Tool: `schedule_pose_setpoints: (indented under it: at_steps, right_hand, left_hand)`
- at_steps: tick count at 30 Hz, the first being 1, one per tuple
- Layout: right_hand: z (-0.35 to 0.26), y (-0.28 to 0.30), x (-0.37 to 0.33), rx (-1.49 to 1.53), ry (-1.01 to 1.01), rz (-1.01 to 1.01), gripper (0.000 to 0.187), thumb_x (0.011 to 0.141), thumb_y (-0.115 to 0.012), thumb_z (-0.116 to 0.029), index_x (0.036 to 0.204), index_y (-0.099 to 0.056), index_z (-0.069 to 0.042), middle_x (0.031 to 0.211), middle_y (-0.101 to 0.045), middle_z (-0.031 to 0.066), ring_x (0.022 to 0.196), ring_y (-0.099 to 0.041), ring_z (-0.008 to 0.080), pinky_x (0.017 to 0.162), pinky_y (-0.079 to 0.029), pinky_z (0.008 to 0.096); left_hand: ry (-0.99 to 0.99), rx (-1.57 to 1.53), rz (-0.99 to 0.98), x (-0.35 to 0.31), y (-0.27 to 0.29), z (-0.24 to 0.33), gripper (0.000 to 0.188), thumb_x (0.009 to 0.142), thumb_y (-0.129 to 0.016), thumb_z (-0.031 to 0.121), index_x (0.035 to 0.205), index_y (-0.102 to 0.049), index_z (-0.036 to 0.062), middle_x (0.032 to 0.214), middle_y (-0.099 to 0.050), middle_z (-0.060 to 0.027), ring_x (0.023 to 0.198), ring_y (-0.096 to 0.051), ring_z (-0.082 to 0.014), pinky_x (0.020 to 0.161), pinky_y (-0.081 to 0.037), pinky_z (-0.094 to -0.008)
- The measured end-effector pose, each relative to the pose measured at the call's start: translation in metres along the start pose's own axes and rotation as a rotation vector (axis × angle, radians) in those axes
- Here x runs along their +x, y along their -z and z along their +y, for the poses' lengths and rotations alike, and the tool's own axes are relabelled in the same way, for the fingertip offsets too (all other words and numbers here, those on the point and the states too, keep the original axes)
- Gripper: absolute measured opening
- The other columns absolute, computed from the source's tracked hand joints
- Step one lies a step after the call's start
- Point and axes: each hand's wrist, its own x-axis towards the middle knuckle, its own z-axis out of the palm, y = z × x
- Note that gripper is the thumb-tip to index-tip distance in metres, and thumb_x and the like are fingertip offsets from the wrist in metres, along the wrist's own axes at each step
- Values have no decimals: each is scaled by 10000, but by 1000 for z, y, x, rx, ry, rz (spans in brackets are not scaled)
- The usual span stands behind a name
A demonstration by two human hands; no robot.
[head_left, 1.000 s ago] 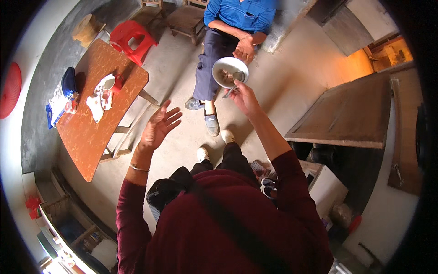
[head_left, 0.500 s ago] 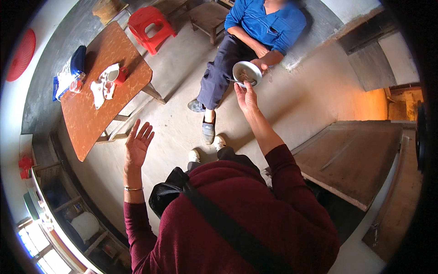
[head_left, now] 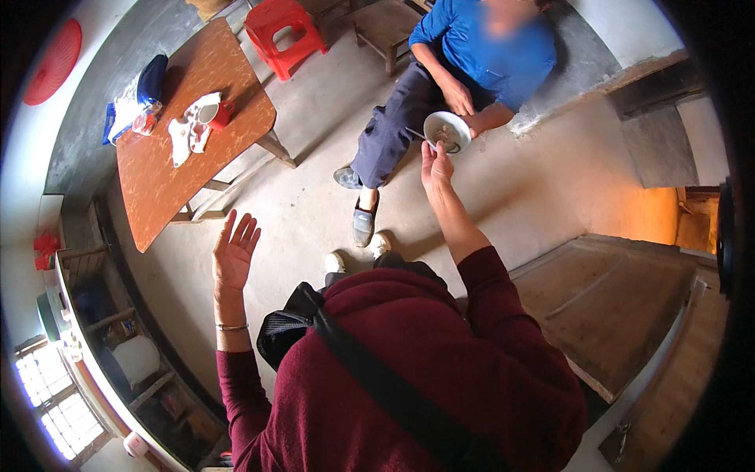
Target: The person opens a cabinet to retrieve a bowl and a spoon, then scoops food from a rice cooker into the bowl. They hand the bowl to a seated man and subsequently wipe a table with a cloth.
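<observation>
My right hand [head_left: 437, 167] reaches forward and grips the near rim of a white bowl [head_left: 432, 123], thumb over the edge and fingers beneath. Inside lies some brownish food [head_left: 445, 135], too small to make out. A thin dark utensil handle [head_left: 415, 133] sticks out over the bowl's left side. Beyond it, a seated person in a blue shirt [head_left: 519, 67] has one hand [head_left: 481, 123] at the bowl's far right side; the other hand [head_left: 458, 99] rests near their lap. My left hand [head_left: 235, 253] is raised over the floor, palm up, with fingers spread and nothing in it.
A brown table [head_left: 161, 185] at the left bears a red cup [head_left: 216, 115], white cloth or paper [head_left: 182, 140] and blue packaging [head_left: 150, 79]. Behind stand a red stool [head_left: 287, 38] and a wooden stool [head_left: 383, 31]. A wooden board [head_left: 605, 295] lies at right; shelves [head_left: 118, 318] line the left.
The whole view has shifted, so table, stools and person sit further right. My right hand still grips the bowl, with the other person's hand at it. My left hand stays open.
</observation>
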Motion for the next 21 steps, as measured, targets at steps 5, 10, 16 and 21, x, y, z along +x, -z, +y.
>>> schedule_pose_setpoints:
  at_steps: [5,10,16,21]
  right_hand:
    - [2,0,-1,-174,-74,60,451,820,-636,-249,1085,-433,54,995,-450,119,856,-540,219,820,-516,339]
    - [20,19,-29,-315,-205,238,373,848,-576,-205,1091,-431,39,928,-480,126,765,-557,229,737,-540,339]
    - [72,74,-57,-509,-431,181,146,847,-565,-160,854,-479,-42,727,-507,56,622,-537,182,587,-515,334]
    - [110,53,-120,-771,-419,98,143,826,-605,-146,762,-531,-41,588,-498,39,471,-475,136,443,-446,277]
  left_hand:
    - [-26,-35,30,-8,15,-3,504,901,-448,303,1325,-341,51,1271,-439,-182,1188,-421,-294,1034,-322,-409]
    - [-68,-66,75,-20,28,-2,496,885,-493,271,1298,-365,28,1184,-495,-150,1115,-484,-260,1007,-365,-380]
    - [-71,-115,171,-33,63,4,416,890,-497,213,1244,-417,8,1030,-565,-109,1009,-540,-233,976,-399,-379]
    - [-28,-192,317,-26,92,19,277,870,-559,241,1026,-541,12,697,-554,-30,746,-578,-174,873,-476,-366]
